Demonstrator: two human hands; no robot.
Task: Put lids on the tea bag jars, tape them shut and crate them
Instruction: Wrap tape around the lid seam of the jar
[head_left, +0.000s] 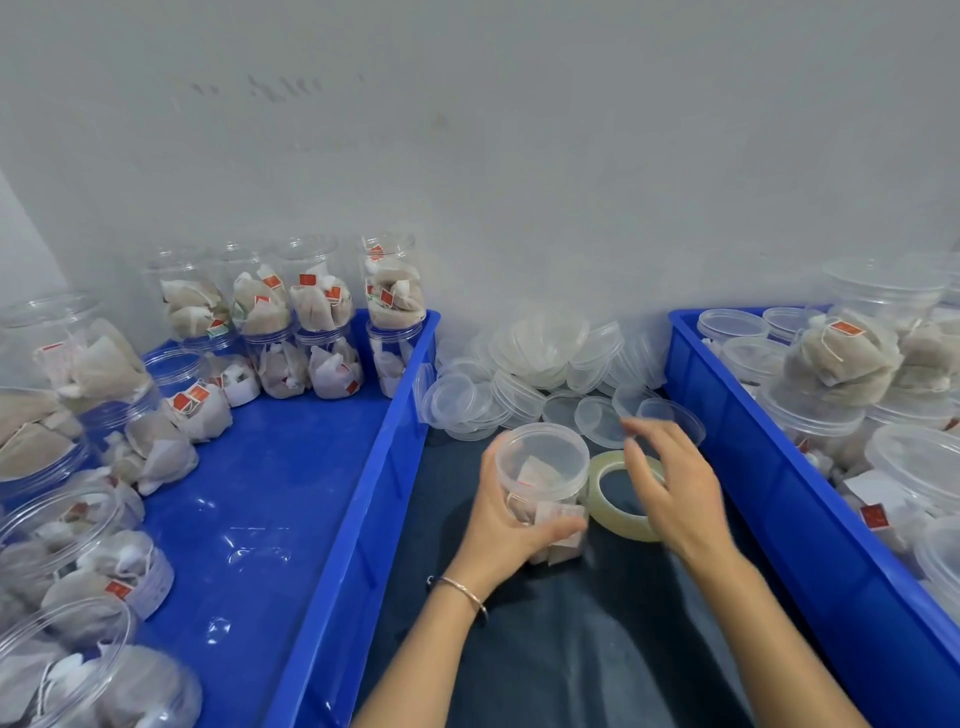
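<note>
Two crates flank a middle strip of table holding the lids, the tape and one jar.

The long blue plastic crate on the left holds clear tea bag jars stacked along its far end and lying along its left side. The blue plastic crate on the right holds more jars and lids. Between them, on the dark-cloth table, a pile of clear round plastic lids lies at the far edge; before it sit a clear plastic jar of tea bags and, touching its right, a flat roll of clear tape.
</note>
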